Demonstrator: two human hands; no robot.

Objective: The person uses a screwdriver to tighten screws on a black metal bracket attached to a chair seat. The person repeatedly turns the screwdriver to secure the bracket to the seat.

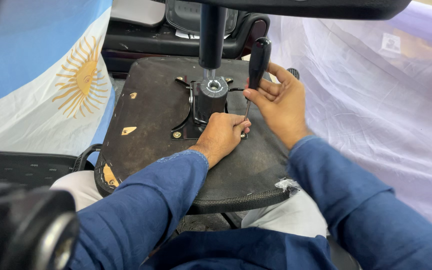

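Upturned chair seat [156,125] across the lap, dark underside up, worn at the left edge with pale patches showing through. Black metal mounting plate [188,127] fixed near the seat's centre, with a grey column socket [211,95] rising from it and a black post [211,35] running up past it to the top edge. Flag [51,75] in pale blue and white with a yellow sun draped to the left; pale sheet [376,100] spread to the right; another black chair [176,35] behind the far edge of the seat.

Left hand [221,136] lying on the plate's near right corner, knuckles up, fingers curled and pinched shut around the lower shaft of the screwdriver [257,65], hiding the tip and whatever sits beneath it. Right hand [278,102] just beyond, toward the seat's right edge, closed around the screwdriver where the black handle meets the shaft, handle standing nearly upright and tilted slightly right. Both forearms in blue sleeves reaching in from the near edge, left wrist resting on the seat. 1 brass-coloured screw [176,134] visible at the plate's near left corner.
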